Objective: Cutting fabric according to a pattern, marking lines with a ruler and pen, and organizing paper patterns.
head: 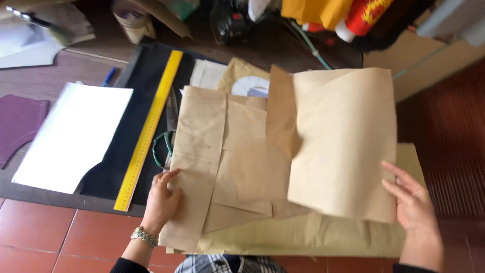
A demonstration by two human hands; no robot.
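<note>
On the floor, over red tiles: stack of brown paper pattern pieces (237, 167) sitting on a larger pale yellow-green sheet (303, 235)

Left hand (162, 199) flat, fingers spread, pressing the lower-left strip of the stack. Holds nothing, just pins it down. Wristwatch (143, 236) and rings on it

Right hand (411, 199) at the lower right edge of the big brown sheet (343, 146), fingers open and extended against it; sheet is lifted and curling, left edge folded over. Thumb is hidden, so pinching vs just supporting — can't tell

Handling, my read: paper is light, thin, limp-ish but creases easily and tears at edges. Slides freely sheet on sheet, so one palm flat as an anchor makes sense. Best grip is at a corner or along an edge, both sides, not mid-sheet

Around: yellow ruler (147, 131) lying diagonally on dark fabric (134, 101), white paper piece (76, 136) to the left, purple fabric piece (17, 126) far left, blue pen (108, 77), green-handled scissors (162, 146) partly under the stack

Containers: pale tub (132, 23) at top, contents not visible
</note>
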